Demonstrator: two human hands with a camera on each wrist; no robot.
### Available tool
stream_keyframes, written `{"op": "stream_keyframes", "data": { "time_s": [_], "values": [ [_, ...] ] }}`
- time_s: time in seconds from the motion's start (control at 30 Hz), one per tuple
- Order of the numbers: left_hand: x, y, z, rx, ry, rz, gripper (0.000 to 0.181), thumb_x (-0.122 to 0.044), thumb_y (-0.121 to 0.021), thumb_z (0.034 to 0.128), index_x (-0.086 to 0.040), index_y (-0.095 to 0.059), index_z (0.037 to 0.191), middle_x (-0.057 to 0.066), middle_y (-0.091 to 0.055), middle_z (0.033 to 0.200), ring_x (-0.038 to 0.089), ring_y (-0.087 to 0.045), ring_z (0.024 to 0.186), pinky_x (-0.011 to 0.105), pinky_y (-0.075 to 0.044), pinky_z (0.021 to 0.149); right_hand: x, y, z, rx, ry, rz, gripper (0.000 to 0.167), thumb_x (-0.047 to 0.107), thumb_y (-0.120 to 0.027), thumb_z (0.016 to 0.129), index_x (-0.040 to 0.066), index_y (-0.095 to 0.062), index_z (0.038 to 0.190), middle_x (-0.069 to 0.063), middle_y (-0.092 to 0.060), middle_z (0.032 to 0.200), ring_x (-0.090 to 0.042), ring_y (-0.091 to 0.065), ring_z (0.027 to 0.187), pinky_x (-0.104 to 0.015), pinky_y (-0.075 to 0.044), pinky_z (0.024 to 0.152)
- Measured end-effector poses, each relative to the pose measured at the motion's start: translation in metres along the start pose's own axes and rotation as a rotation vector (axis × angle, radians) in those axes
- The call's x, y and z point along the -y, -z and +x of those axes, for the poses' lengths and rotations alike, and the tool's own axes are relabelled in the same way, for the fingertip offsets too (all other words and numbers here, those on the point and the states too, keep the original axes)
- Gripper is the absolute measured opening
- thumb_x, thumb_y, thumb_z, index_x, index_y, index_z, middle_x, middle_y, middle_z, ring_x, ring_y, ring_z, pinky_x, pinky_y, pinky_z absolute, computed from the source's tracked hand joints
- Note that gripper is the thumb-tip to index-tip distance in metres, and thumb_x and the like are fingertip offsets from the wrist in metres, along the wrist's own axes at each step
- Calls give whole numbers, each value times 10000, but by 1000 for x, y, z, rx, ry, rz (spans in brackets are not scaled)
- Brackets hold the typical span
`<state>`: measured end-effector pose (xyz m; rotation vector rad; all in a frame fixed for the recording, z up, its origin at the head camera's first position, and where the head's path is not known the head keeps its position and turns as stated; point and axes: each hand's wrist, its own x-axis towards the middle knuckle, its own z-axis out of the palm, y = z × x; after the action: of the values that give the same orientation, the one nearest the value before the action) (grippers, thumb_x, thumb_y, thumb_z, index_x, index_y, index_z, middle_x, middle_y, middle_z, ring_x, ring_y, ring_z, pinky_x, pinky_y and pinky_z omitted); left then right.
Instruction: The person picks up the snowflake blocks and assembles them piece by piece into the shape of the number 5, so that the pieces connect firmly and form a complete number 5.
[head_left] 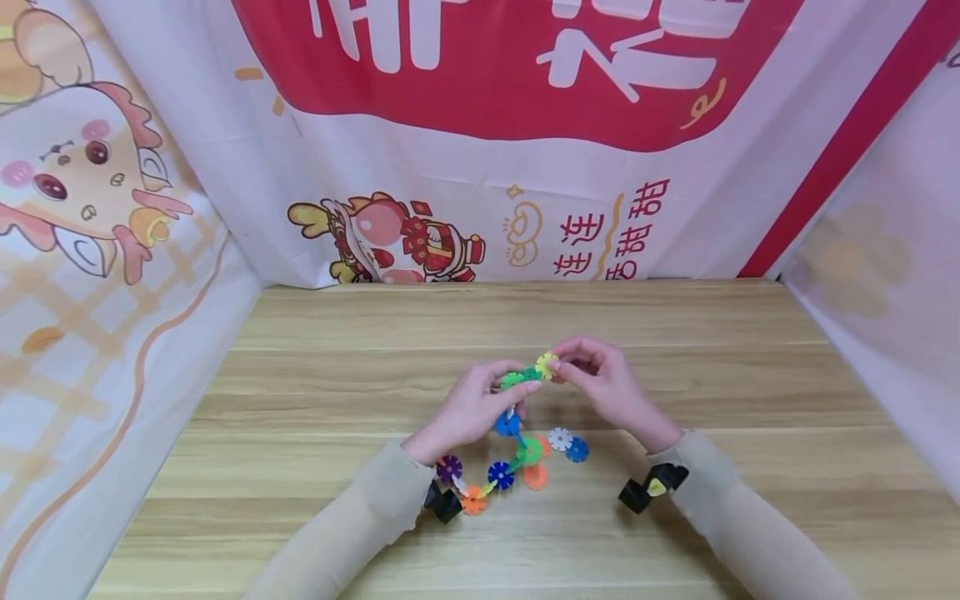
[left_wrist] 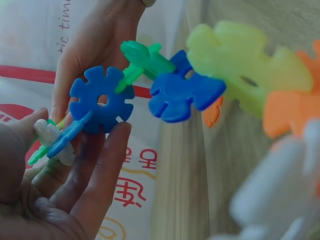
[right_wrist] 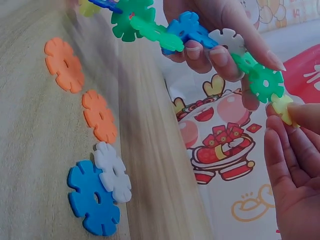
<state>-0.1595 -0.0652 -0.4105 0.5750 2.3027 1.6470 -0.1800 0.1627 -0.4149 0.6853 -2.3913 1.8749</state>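
Note:
A chain of interlocking plastic snowflake discs hangs between my hands and curves down over the table. My left hand (head_left: 476, 402) grips it near its upper end, around a white disc (right_wrist: 227, 41) and the green discs beside it. My right hand (head_left: 603, 383) pinches a yellow disc (head_left: 546, 365) between thumb and fingers, against the end green disc (right_wrist: 265, 84). Whether the yellow one is fully slotted in I cannot tell. Lower in the chain are a blue disc (left_wrist: 102, 100), a dark blue disc (head_left: 501, 475), an orange disc (head_left: 473, 501) and a purple disc (head_left: 449, 468).
Loose discs lie on the wooden table (head_left: 337, 358) below my right hand: two orange discs (right_wrist: 65, 65), a white disc (right_wrist: 112, 171) and a blue disc (right_wrist: 94, 198). Printed cloth (head_left: 420, 158) hangs along the back and both sides.

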Motion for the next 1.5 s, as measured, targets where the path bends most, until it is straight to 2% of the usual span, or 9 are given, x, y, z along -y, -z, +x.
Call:
{"op": "stream_keyframes", "data": {
  "time_s": [0.27,0.57,0.77,1.0,1.1,1.23,1.3,1.4,1.5],
  "values": [
    [1,-1,1,-5,15,-34,321,-382,-649,1013,-183,-682,1262,86,-721,810,195,-592,584,234,-349,468,0,0,0,0,33,17,81,38,-684,980,1,-702,1050,-104,-733,954,-316,-682,791,-355,-601,699],
    [-2,-1,4,-25,12,-29,428,-509,-522,1045,-131,-600,1229,42,-723,939,229,-646,740,340,-499,636,3,3,6,4,-24,30,246,117,-711,979,45,-707,1214,-107,-720,1091,-253,-686,931,-328,-586,811],
    [-8,5,5,-107,-23,-25,386,-399,-527,1073,-66,-671,1203,67,-704,990,237,-685,818,422,-580,739,10,-2,12,-4,-30,33,221,119,-748,949,55,-695,1153,-90,-719,1056,-270,-686,915,-335,-586,804],
    [-9,16,5,-204,-59,-15,230,-283,-621,1042,-83,-709,1114,58,-693,973,181,-674,784,348,-583,720,9,0,11,-5,-31,31,244,80,-753,938,-4,-680,1155,-150,-716,1080,-264,-691,951,-329,-577,846],
    [-8,23,3,-251,-69,-4,210,-271,-632,1036,-91,-719,1098,26,-716,970,173,-674,844,336,-576,780,0,8,4,86,-76,-59,236,79,-762,926,4,-696,1140,-130,-717,1060,-258,-679,941,-321,-574,830],
    [-10,30,1,-290,-69,-3,181,-244,-645,1028,-92,-720,1089,11,-733,976,180,-690,883,339,-573,835,-14,12,-11,335,-183,-269,278,198,-813,898,83,-727,1137,-13,-713,1022,-198,-643,906,-308,-561,794],
    [-11,33,0,-299,-59,-4,175,-237,-647,1026,-92,-717,1096,14,-728,987,179,-693,883,336,-573,844,-21,11,-17,433,-185,-372,322,288,-845,867,130,-738,1126,36,-696,994,-170,-620,876,-305,-553,768],
    [-12,35,0,-295,-49,-21,177,-226,-652,1023,-78,-706,1102,50,-726,1000,190,-695,868,332,-575,836,-27,9,-22,488,-144,-489,346,358,-868,832,173,-740,1094,78,-660,962,-140,-587,849,-295,-532,740],
    [-11,35,-1,-281,-39,-40,176,-217,-650,1023,-69,-696,1108,97,-725,1018,223,-700,863,326,-580,815,-27,10,-23,492,-124,-518,314,308,-878,828,160,-731,1063,69,-635,949,-150,-572,838,-297,-522,724]
  ]
}}
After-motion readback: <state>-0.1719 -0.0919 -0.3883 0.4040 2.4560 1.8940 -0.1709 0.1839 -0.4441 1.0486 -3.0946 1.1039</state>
